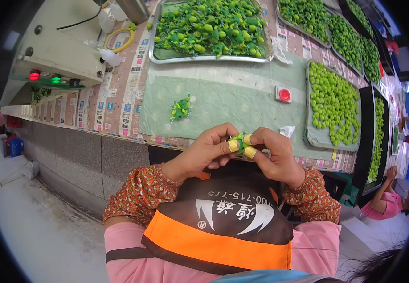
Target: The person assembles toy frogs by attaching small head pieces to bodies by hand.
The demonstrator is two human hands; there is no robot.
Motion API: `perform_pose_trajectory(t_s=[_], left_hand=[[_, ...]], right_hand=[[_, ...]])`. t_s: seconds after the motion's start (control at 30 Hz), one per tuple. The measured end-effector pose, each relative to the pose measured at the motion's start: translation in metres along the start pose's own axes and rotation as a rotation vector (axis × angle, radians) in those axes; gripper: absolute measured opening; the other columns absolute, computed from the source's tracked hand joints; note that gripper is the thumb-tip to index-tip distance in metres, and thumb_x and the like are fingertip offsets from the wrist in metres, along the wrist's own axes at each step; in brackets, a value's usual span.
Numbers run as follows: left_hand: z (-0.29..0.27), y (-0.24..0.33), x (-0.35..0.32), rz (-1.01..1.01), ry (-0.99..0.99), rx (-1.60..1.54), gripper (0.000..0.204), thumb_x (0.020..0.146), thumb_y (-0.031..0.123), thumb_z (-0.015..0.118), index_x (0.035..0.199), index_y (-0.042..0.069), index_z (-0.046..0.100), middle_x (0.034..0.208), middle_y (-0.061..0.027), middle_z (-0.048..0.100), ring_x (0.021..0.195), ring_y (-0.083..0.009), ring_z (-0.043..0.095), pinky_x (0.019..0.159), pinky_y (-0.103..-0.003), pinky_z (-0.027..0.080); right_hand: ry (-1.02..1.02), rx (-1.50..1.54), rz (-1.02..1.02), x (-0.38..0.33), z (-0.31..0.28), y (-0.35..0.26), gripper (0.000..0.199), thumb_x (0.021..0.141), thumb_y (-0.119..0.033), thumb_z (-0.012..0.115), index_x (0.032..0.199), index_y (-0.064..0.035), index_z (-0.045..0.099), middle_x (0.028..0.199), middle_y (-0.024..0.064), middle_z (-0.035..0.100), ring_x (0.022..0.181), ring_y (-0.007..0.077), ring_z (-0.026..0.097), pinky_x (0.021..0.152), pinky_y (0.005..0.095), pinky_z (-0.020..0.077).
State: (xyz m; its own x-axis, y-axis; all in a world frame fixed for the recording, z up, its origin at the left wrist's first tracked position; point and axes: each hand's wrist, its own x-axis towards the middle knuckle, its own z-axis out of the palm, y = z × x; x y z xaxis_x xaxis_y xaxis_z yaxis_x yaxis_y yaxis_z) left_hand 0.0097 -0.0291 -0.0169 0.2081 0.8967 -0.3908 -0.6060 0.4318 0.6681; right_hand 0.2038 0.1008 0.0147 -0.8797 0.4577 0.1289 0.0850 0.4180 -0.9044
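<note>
Close to the table's front edge, my two hands meet around a small green plastic piece (pixel 241 140), mostly hidden by fingers. My left hand (pixel 210 147) is closed, pinching it from the left with a yellow-taped thumb. From the other side my right hand (pixel 276 153) pinches it too, yellow tape on its thumb and forefinger. On the pale green cloth (pixel 233 101) beyond lies a small cluster of leafy green parts (pixel 181 108). A small white square dish with a round red centre (pixel 283 95) sits right of that cluster.
A metal tray (pixel 153 54) heaped with leafy green parts stands at the back. Another tray (pixel 308 125), holding light green round pieces, lies to the right. At left is a machine (pixel 63 42) with red and green buttons. A co-worker in pink (pixel 379 205) is at far right.
</note>
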Motion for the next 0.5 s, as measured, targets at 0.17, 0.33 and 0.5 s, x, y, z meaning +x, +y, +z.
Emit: perform_pose_trajectory(t_s=[0.17,0.33,0.5], left_hand=[[0.005,0.011,-0.007,0.126,0.203,0.015,0.030,0.107,0.030,0.060,0.130,0.015,0.048,0.093,-0.0005,0.061,0.061,-0.0028,0.052,0.043,-0.015,0.029],[-0.025,0.026,-0.031,0.346,0.420,0.088,0.032,0.107,0.025,0.056,0.135,0.012,0.048,0.098,-0.0012,0.061,0.061,-0.0027,0.051,0.044,-0.016,0.035],[-0.044,0.050,-0.053,0.489,0.607,0.116,0.024,0.106,0.023,0.059,0.126,0.011,0.057,0.090,0.0030,0.061,0.061,-0.0007,0.049,0.045,-0.016,0.033]], right_hand=[[-0.110,-0.106,-0.031,0.049,-0.016,-0.018,0.022,0.087,0.002,0.064,0.109,-0.0025,0.063,0.089,0.0147,0.065,0.075,0.0321,0.065,0.069,0.0362,0.0526],[0.121,-0.075,-0.065,0.137,-0.036,-0.019,0.019,0.095,-0.007,0.069,0.112,-0.0015,0.061,0.089,0.0065,0.067,0.075,0.0131,0.061,0.066,0.0284,0.0498],[0.273,-0.020,0.060,0.224,-0.052,-0.003,0.028,0.097,-0.013,0.066,0.121,-0.0004,0.062,0.085,0.0060,0.067,0.077,0.0141,0.065,0.065,0.0315,0.0501]])
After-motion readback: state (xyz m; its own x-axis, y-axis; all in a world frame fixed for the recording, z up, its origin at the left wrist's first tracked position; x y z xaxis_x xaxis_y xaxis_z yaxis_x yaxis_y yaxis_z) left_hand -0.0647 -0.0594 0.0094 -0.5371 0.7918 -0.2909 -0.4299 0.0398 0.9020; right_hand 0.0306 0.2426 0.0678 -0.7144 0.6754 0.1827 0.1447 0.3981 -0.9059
